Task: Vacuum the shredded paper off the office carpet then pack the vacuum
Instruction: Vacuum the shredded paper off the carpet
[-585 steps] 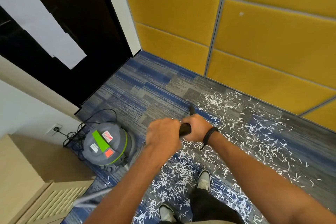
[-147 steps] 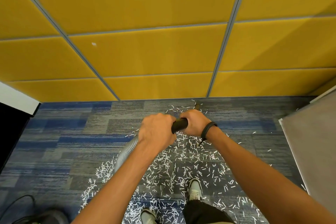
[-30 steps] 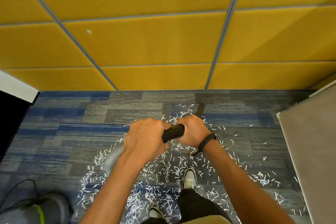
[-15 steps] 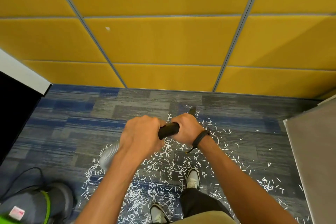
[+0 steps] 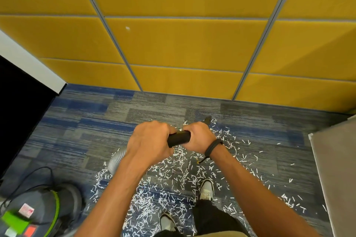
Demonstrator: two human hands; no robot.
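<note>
Both hands on the wand (image 5: 179, 138) — left hand (image 5: 149, 141) wrapped over the rear of the black tube where the hose (image 5: 117, 159) joins, right hand (image 5: 200, 136) curled round it further forward, fingers of both clamped tight on it. The nozzle (image 5: 207, 119) pokes out past the right knuckles, down at the carpet (image 5: 96, 121) near the yellow wall (image 5: 183, 44). That wand looks like rigid, smooth plastic, light enough to steer, and a two-handed hold seems the sensible one: one hand to aim, one to take the drag of the hose. The hose is ribbed, grey and bendy, so expect it to tug and spring back. The paper (image 5: 173, 175) is a scatter of thin white slivers, near weightless, lying loose on a short, coarse, striped blue-grey pile — they should lift easily, though some may cling in the weave. Plenty of it lies round the shoes (image 5: 207, 188). The vacuum (image 5: 42, 209) sits low left, a squat grey drum with a green band, its cord (image 5: 28, 177) looped beside it — bulkier, probably best carried by its top when packing comes.
</note>
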